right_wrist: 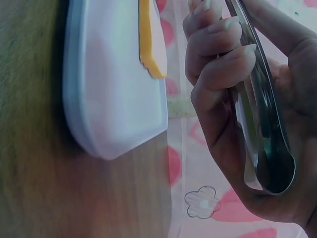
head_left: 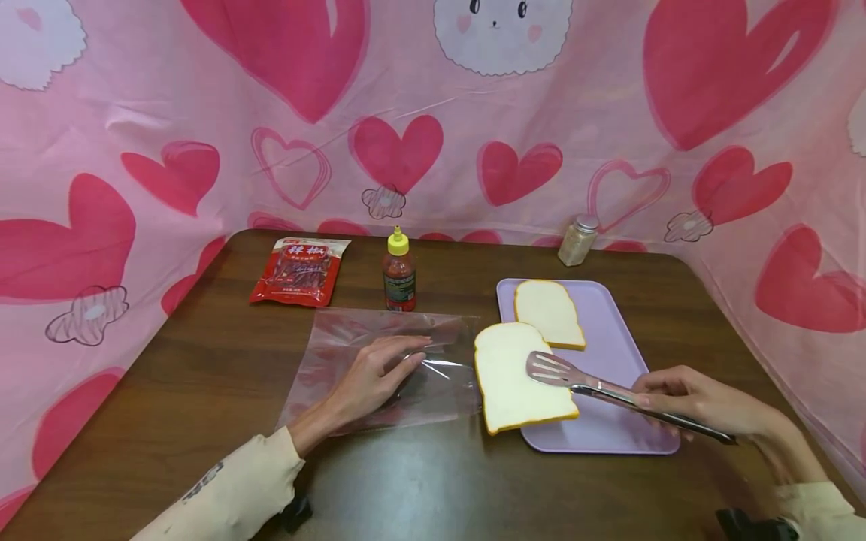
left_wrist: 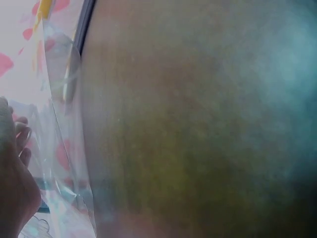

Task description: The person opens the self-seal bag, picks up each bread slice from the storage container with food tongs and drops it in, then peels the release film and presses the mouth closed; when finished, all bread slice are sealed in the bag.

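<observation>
My left hand (head_left: 380, 370) is over a clear plastic bag (head_left: 318, 376), its thumb and forefinger pinching the film near the bag's right side. In the left wrist view, the raised film (left_wrist: 67, 153) stands beside the fingers. My right hand (head_left: 704, 402) grips metal tongs (head_left: 609, 391), whose bent end (right_wrist: 275, 173) shows near the palm in the right wrist view. The slotted tip lies across a white bread slice (head_left: 507, 379) with a yellow crust; the lower jaw is hidden. This slice overhangs the left edge of a lilac tray (head_left: 619, 421), close to the bag.
A second bread slice (head_left: 548, 312) lies on the tray. Behind the bag stand a sauce bottle (head_left: 399, 278) with a yellow cap and a red food packet (head_left: 301, 272). A small shaker jar (head_left: 577, 242) stands at the back right, near the pink cloth (head_left: 473, 98).
</observation>
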Available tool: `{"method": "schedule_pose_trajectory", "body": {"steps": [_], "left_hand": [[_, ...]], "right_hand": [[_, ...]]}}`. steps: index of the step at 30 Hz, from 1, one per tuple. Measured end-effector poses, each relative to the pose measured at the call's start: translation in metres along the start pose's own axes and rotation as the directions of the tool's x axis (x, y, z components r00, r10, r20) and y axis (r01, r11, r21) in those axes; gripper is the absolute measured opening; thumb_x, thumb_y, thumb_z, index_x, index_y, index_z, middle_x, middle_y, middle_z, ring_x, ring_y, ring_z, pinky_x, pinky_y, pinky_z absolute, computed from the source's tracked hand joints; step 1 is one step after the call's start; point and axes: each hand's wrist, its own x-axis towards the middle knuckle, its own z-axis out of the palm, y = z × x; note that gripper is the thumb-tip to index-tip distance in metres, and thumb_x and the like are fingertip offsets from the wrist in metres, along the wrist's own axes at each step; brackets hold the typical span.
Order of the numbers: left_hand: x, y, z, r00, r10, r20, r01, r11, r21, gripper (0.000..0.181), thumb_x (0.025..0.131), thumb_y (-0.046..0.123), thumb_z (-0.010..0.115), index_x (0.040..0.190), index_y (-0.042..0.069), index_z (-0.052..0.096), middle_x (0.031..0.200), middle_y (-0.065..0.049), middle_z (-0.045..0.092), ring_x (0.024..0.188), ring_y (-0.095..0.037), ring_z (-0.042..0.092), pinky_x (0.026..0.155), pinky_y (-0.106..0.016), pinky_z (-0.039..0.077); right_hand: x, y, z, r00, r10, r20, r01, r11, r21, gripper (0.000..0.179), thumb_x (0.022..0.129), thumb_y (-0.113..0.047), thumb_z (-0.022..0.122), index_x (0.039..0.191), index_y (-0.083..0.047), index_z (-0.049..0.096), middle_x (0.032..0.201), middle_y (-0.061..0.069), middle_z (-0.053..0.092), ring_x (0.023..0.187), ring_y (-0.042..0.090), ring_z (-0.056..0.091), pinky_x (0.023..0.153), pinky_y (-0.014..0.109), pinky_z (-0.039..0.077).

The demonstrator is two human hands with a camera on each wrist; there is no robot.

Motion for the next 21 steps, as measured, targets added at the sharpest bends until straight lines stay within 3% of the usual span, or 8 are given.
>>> {"method": "schedule_pose_trajectory", "body": {"steps": [12, 17, 21], "left_hand": [[0.0010, -0.0032, 0.0019, 0.995, 0.096, -0.027, -0.095, 0.995, 0.021, 0.028, 0.102, 0.012, 0.071, 0.129, 0.011, 0.075, 0.132, -0.004, 0.075, 0.128, -0.025, 0.068, 0.108, -0.051, 0.054], [0.0008, -0.0035, 0.0018, 0.995, 0.096, -0.030, -0.096, 0.995, 0.021, 0.028, 0.102, 0.012, 0.071, 0.129, 0.011, 0.075, 0.132, -0.003, 0.075, 0.128, -0.024, 0.068, 0.108, -0.051, 0.054], [0.0008, -0.0029, 0.0016, 0.997, 0.078, -0.025, -0.078, 0.997, 0.027, 0.029, 0.102, 0.012, 0.071, 0.130, 0.011, 0.074, 0.133, -0.004, 0.075, 0.128, -0.025, 0.068, 0.109, -0.052, 0.053]], "right_hand": [[0.0065, -0.0084, -0.0033, 0.999, 0.036, -0.004, -0.036, 0.999, 0.009, 0.023, 0.110, 0.002, 0.043, 0.108, 0.006, 0.066, 0.076, 0.023, 0.059, 0.056, 0.015, 0.059, 0.045, 0.032, 0.055], [0.0060, -0.0073, -0.0055, 0.999, 0.045, -0.001, -0.045, 0.999, 0.018, 0.023, 0.110, 0.001, 0.042, 0.110, 0.007, 0.065, 0.077, 0.022, 0.060, 0.055, 0.020, 0.058, 0.046, 0.032, 0.056], [0.0086, -0.0075, -0.0066, 0.998, 0.055, 0.009, -0.055, 0.998, 0.020, 0.024, 0.110, 0.000, 0.042, 0.110, 0.007, 0.065, 0.076, 0.023, 0.059, 0.057, 0.011, 0.059, 0.046, 0.033, 0.056]]}}
